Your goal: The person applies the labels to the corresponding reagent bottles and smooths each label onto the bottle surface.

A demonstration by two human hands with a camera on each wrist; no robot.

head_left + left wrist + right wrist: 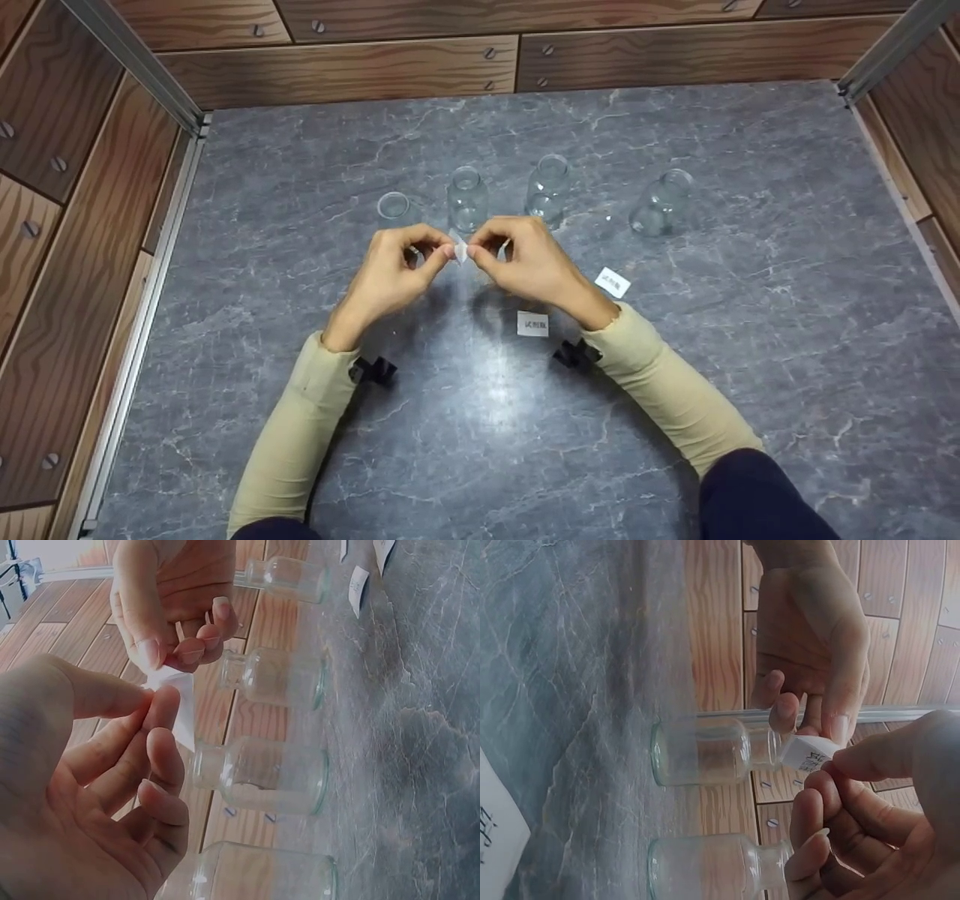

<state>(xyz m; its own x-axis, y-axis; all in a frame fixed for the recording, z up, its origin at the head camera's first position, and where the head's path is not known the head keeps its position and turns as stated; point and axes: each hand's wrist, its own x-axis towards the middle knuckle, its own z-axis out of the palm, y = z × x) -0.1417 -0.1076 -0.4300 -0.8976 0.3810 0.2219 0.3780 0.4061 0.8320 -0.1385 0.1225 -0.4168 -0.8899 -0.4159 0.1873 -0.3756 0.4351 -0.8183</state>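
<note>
Between my hands is a small white paper label (460, 250) with dark printed characters, bent in the right wrist view. My left hand (390, 274) pinches one edge between thumb and index finger. From the other side my right hand (536, 262) pinches it the same way, the fingertips of both hands close together. Just beyond them stands a clear glass bottle (467, 202) with an open neck. Another glass bottle (394, 206) is partly hidden behind my left hand. Two more printed labels lie on the table, one label (532, 324) below my right hand and one label (613, 283) by the right wrist.
Further glass bottles stand to the right in the same loose row, one bottle (549, 191) beyond my right hand and one bottle (662, 206) farther right. Wood-patterned panels (337, 75) enclose the grey marbled table (480, 465) at the back and sides.
</note>
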